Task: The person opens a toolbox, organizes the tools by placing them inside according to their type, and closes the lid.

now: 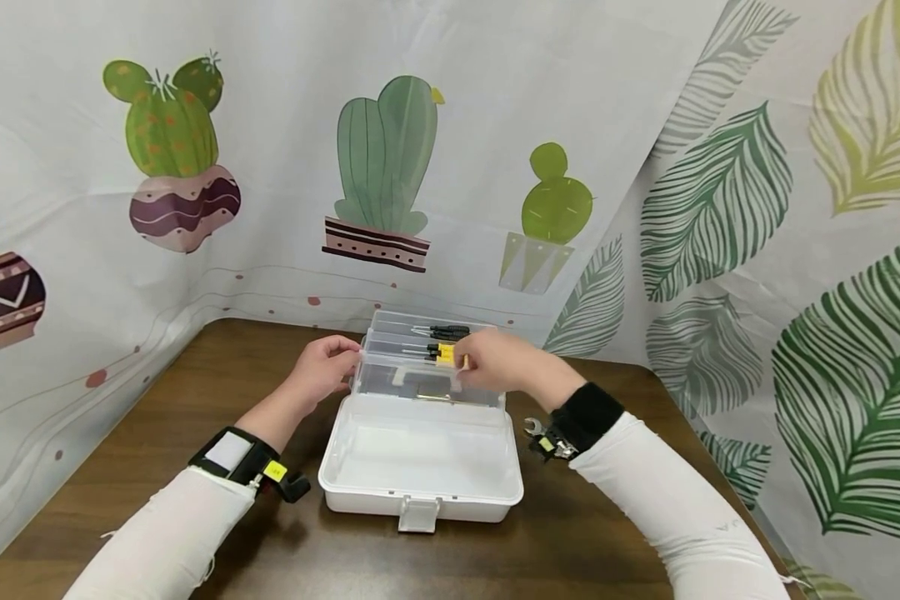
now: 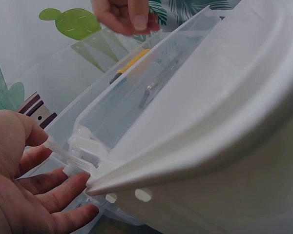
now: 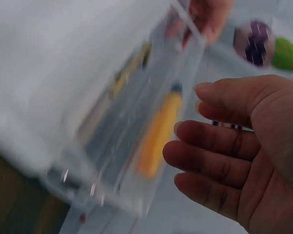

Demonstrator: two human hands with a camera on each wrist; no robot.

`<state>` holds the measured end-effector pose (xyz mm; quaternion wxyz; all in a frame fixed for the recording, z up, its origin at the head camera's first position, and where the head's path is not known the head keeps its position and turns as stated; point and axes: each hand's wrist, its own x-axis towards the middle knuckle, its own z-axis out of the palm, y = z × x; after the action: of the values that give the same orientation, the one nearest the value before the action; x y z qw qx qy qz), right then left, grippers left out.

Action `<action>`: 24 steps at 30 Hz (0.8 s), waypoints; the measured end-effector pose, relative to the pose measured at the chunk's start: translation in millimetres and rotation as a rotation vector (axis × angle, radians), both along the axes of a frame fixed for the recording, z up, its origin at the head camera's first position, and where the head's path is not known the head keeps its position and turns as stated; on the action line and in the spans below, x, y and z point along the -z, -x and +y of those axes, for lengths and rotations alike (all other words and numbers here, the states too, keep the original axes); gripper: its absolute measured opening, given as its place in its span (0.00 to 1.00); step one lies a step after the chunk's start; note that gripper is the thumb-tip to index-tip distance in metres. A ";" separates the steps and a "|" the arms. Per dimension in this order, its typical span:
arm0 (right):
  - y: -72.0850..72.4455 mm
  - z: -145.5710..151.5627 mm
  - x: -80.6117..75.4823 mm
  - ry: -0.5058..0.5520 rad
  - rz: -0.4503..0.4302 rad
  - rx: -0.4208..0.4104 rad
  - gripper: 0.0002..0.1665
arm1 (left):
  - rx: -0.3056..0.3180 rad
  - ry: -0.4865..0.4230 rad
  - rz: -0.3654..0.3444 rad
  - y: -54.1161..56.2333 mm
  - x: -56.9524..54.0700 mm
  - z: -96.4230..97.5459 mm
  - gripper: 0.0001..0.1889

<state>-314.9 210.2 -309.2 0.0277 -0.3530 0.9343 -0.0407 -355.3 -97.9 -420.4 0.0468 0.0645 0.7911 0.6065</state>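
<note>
A white toolbox (image 1: 422, 502) stands unfolded, with stepped clear trays (image 1: 390, 375) raised behind its base. At the trays' left end my left hand (image 1: 326, 371) pinches a plastic side link (image 2: 71, 157) between thumb and fingers. My right hand (image 1: 506, 360) is over the trays' right side, its fingers (image 3: 215, 139) loosely bent with nothing between them. Beside those fingertips lies a yellow tool handle (image 3: 161, 134) in a tray. Black-handled screwdrivers (image 1: 450, 332) lie in the rear tray. The nearest tray contains a slim metal tool (image 2: 151, 90).
A metal wrench-like tool (image 1: 534, 427) shows beside the right wrist strap. The brown table (image 1: 270, 550) carries the box. Printed curtains (image 1: 270, 167) hang right behind the table and along its sides.
</note>
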 end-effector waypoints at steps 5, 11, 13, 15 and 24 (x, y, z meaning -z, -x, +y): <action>4.8 49.5 -5.4 0.057 0.019 0.092 0.03 | 0.013 0.004 -0.010 1.2 -2.5 0.1 0.17; 11.8 113.4 8.1 0.089 -0.019 0.221 0.02 | 0.043 0.013 -0.021 -0.1 -6.8 -5.4 0.18; 12.7 132.5 15.5 0.082 -0.049 0.269 0.03 | 0.053 0.009 -0.030 -0.7 -8.6 -7.7 0.19; 13.0 149.6 23.8 0.073 -0.076 0.312 0.04 | 0.064 0.003 -0.042 -1.4 -10.8 -9.5 0.20; 2.1 205.5 70.8 0.106 -0.249 0.432 0.05 | 0.096 0.015 -0.045 -3.1 -13.1 -12.8 0.21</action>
<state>-317.0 415.7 -380.1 0.1145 -0.1384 0.9741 -0.1375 -352.3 -110.7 -407.3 0.0940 0.0882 0.7904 0.5989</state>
